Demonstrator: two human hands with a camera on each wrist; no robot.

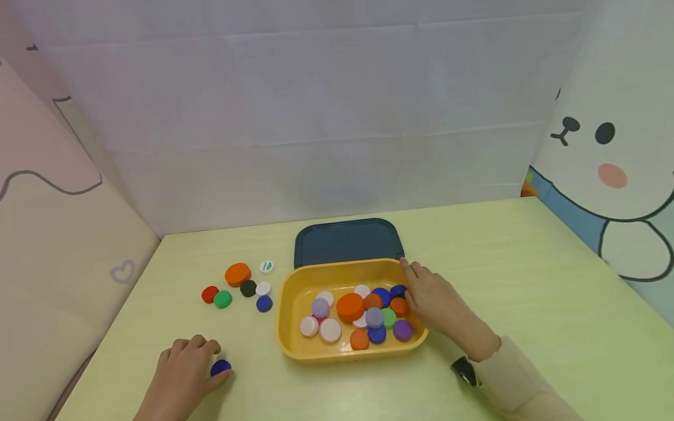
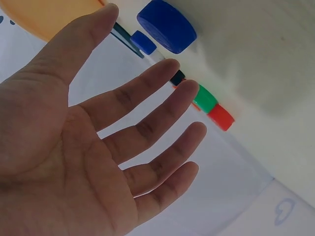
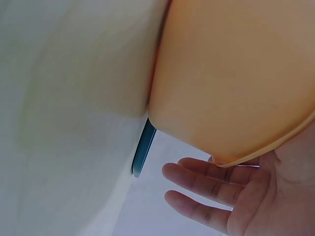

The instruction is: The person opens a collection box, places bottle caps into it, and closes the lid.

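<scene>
On the left of the table, my left hand [image 1: 181, 374] is spread with nothing in its grasp. A dark blue bottle cap [image 1: 220, 367] lies between its thumb and fingers; in the left wrist view that blue cap [image 2: 167, 25] stands apart from the fingertips. My right hand [image 1: 437, 301] holds the right rim of a yellow plastic container [image 1: 295, 351], thumb over the inner side. Its other fingers [image 3: 197, 182] reach along the outside in the right wrist view, the thumb hidden there. Inside the container sit many bottle caps, including a large orange cap [image 1: 350, 307] and a purple cap [image 1: 402, 330].
Left of the container lie loose caps: an orange one [image 1: 238, 274], a red one [image 1: 210, 294], a green one [image 1: 223, 299], a black one [image 1: 248, 288], a blue one [image 1: 264, 303] and white ones [image 1: 263, 289]. Behind the container rests a dark lid [image 1: 347, 241]. A pale wall cloth [image 1: 337, 117] borders the table.
</scene>
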